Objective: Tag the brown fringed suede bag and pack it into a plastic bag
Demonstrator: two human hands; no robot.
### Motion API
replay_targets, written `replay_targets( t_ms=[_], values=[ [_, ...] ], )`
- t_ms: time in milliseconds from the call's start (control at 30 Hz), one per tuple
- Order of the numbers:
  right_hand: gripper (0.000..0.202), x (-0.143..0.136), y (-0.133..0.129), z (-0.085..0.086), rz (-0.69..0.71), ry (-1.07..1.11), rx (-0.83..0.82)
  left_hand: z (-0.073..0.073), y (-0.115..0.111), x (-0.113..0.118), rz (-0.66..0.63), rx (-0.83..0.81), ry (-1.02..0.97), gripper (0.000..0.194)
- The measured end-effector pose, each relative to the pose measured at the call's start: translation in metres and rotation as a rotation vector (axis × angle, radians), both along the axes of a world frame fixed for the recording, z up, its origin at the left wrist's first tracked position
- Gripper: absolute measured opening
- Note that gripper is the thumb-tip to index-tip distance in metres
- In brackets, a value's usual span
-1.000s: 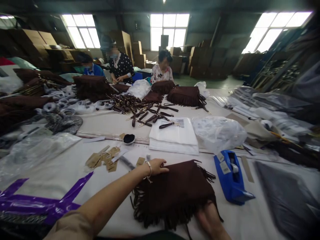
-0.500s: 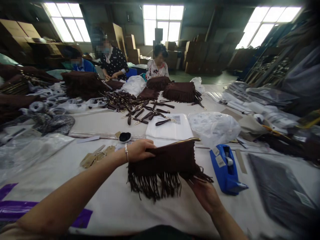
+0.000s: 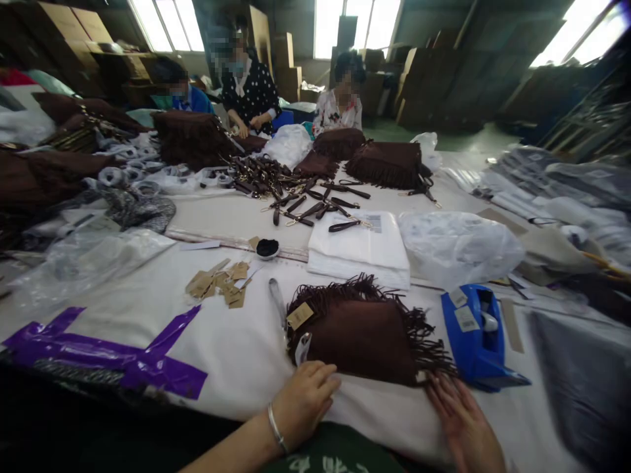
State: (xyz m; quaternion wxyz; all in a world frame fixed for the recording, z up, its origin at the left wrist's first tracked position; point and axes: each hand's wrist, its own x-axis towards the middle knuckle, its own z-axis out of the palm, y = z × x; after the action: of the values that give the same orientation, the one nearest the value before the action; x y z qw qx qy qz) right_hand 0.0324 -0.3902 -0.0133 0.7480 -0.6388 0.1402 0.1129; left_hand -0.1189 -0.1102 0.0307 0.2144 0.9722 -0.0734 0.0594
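The brown fringed bag (image 3: 362, 332) lies flat on the table (image 3: 231, 341), a paper tag (image 3: 300, 315) on its left corner. Left hand (image 3: 303, 401) and right hand (image 3: 461, 417) rest at its near edge, fingers extended, gripping nothing. A blue tape dispenser (image 3: 476, 338) stands just right.

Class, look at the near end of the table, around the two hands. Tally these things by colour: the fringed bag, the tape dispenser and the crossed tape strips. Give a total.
Brown: 1, the bag, at the fingertips of the left hand and right hand.
Blue: 1, the tape dispenser.
Purple: 2, the tape strips.
Total: 4.
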Motion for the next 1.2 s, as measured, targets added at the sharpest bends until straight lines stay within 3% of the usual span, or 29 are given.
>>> replay_targets(
  t_ms=[100,200,300,400,467,533,633,733,900,967,1033,1100,1200],
  values=[
    [0.050,-0.018,0.003,0.026,0.058,-0.221,-0.366,0.018,0.021,-0.012,0.151,-0.280,-0.180,0.029],
    [0.037,-0.023,0.044,0.049,0.355,-0.554,-0.574,0.029,0.051,-0.019,0.392,-0.375,-0.290,0.022],
    [0.038,-0.026,0.109,0.056,0.822,-0.803,-0.575,0.019,0.074,-0.024,0.602,-0.406,-0.174,0.016],
    [0.050,-0.032,0.167,0.053,1.075,-1.046,-0.620,0.004,0.085,-0.027,0.672,-0.342,-0.124,0.017],
    [0.035,-0.037,0.185,0.049,1.100,-1.238,-0.648,-0.002,0.086,-0.027,0.625,-0.188,-0.188,0.025],
    [0.012,-0.041,0.186,0.044,1.088,-1.331,-0.672,-0.006,0.087,-0.022,0.547,-0.011,-0.222,0.038],
    [0.013,-0.039,0.168,0.039,1.095,-1.279,-0.728,-0.012,0.097,-0.010,0.432,0.169,-0.205,0.043],
    [0.009,-0.035,0.151,0.039,1.146,-1.201,-0.736,-0.015,0.116,0.000,0.330,0.281,-0.206,0.029],
    [0.012,-0.027,0.168,0.047,1.080,-1.151,-0.724,0.004,0.139,-0.011,0.148,0.389,-0.158,0.018],
    [0.020,-0.023,0.190,0.051,1.067,-1.155,-0.735,0.016,0.134,-0.026,0.154,0.353,-0.031,0.015],
    [0.034,-0.018,0.215,0.054,1.074,-1.173,-0.791,0.025,0.121,-0.042,0.262,0.240,0.154,0.011],
    [0.042,-0.011,0.240,0.054,1.125,-1.195,-0.892,0.029,0.105,-0.056,0.409,0.012,0.365,0.018],
    [0.031,0.001,0.269,0.053,1.247,-1.215,-0.985,0.025,0.085,-0.067,0.494,-0.438,0.636,0.032]
  ],
)
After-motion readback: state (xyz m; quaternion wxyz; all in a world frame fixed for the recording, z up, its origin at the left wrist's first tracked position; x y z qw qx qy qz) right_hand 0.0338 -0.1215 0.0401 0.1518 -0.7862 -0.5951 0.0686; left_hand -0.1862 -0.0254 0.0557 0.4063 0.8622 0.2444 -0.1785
